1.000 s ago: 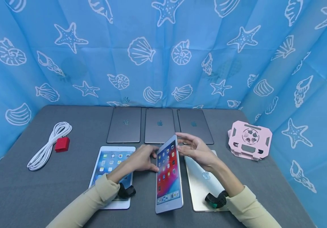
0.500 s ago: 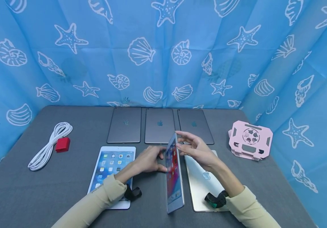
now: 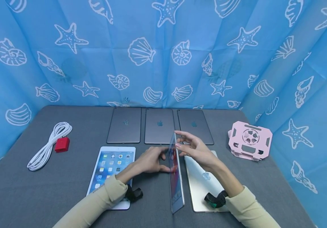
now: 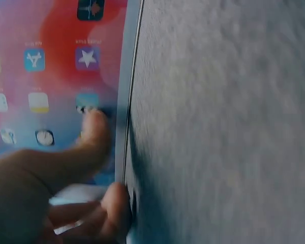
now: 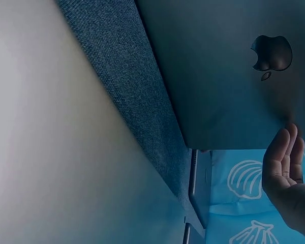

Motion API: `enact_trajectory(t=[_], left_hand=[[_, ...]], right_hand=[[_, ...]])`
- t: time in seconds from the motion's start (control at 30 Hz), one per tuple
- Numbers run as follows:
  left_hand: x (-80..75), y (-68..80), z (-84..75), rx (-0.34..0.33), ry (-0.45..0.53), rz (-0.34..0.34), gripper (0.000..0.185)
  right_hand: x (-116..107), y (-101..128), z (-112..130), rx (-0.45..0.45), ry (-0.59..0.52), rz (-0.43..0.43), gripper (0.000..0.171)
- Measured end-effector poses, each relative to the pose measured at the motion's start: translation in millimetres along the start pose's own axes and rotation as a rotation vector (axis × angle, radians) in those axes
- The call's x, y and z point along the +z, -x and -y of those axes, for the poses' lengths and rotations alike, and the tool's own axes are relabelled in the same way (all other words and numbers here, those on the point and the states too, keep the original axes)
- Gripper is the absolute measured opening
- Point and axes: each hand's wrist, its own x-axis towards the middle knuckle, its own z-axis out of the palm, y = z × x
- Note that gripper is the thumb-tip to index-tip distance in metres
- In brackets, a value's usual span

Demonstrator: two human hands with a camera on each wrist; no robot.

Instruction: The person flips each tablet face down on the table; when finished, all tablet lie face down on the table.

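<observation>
A white-framed tablet (image 3: 177,183) stands steeply on its long edge between the hands, its lit screen turned left. My left hand (image 3: 150,160) holds its lower part; the left wrist view shows the thumb (image 4: 96,132) over the screen and the fingers curled at the bottom edge. Higher up, my right hand (image 3: 199,153) grips the far upper corner, with fingers (image 5: 279,147) against the back below the dark apple logo (image 5: 272,53). Beneath the left forearm lies a white tablet (image 3: 115,160), screen up and lit. A gold tablet (image 3: 199,180) rests back up under the right wrist.
Three dark grey tablets, left (image 3: 125,126), middle (image 3: 159,129) and right (image 3: 196,126), lie back up along the far side. A coiled white cable (image 3: 48,147) and red block (image 3: 62,144) are at left, a pink slotted stand (image 3: 250,139) at right. Blue curtains (image 3: 163,47) hang behind.
The held tablet has turned from facing me to nearly edge-on, its screen swinging left. My left hand has moved right along with it; the right hand has barely shifted.
</observation>
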Motion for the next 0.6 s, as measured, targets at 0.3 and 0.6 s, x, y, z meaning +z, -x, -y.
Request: enact_trajectory(t=[0.3,0.6], left_hand=[[-22.3,10.6,-16.8,0.122,0.161,0.050,0.082],[-42.9,21.7,-38.1,0.173,0.140,-0.021,0.084]], right_hand=[[0,1,-3,0.021,0.013,0.044,0.066],[3,-2,-9,0.039,0.024,0.096,0.068]])
